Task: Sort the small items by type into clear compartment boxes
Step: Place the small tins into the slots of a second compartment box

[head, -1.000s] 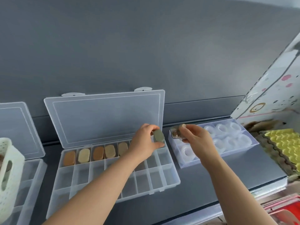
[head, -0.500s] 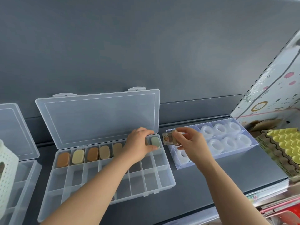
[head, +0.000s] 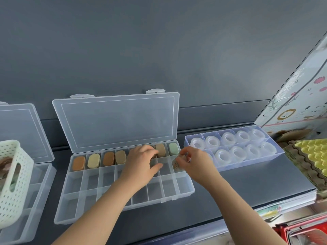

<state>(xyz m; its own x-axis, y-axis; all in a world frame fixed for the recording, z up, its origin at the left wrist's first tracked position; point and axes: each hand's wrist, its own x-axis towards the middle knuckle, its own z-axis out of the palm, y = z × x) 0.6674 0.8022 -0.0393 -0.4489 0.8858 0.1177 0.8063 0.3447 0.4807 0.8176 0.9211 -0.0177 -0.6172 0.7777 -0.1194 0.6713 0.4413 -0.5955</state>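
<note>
Between hands, green pad, brownish item pinched

My clear compartment box lies open, its lid up behind. Its back row holds oval pads: orange, cream, brown and tan from the left, then another tan and a pale green pad at the right end. My right hand pinches a patterned piece over its right edge.

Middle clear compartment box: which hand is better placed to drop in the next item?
Right. The right hand pinches a small brownish item above the second row, right end, of the clear plastic compartment box. The left hand rests open over the top row, holding nothing visible.
</note>
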